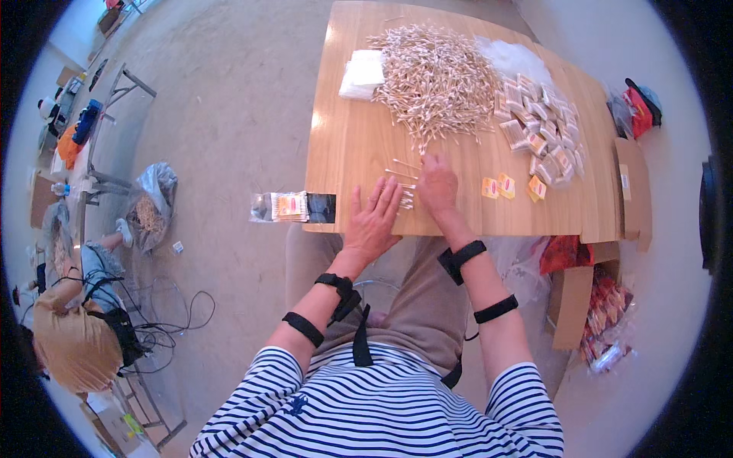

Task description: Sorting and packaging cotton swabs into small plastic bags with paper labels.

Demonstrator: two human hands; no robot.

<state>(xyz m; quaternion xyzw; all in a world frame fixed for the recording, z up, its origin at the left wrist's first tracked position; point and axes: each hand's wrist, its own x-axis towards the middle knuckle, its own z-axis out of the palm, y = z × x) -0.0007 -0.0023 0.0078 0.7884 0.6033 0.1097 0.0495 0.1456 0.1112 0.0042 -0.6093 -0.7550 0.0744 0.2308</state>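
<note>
My left hand [372,217] lies flat by the table's near edge, fingers spread, beside a few loose cotton swabs [407,200]. Just right of them, my right hand [439,185] has its fingers curled and pressed together; what is in the pinch is too small to make out. Beyond both hands rises a large heap of cotton swabs [439,80]. To its right lie many filled swab packets [538,126], with several yellow-and-white label cards [506,185] nearer me. A clear packet of swabs with a label [290,207] overhangs the left edge, apart from my left hand.
White plastic sleeves [362,74] are stacked left of the heap; clear plastic film [519,59] lies behind it. An open cardboard box [573,301] stands on the floor at right. At left are another person [76,336], cables [172,313] and a clear bag [156,187].
</note>
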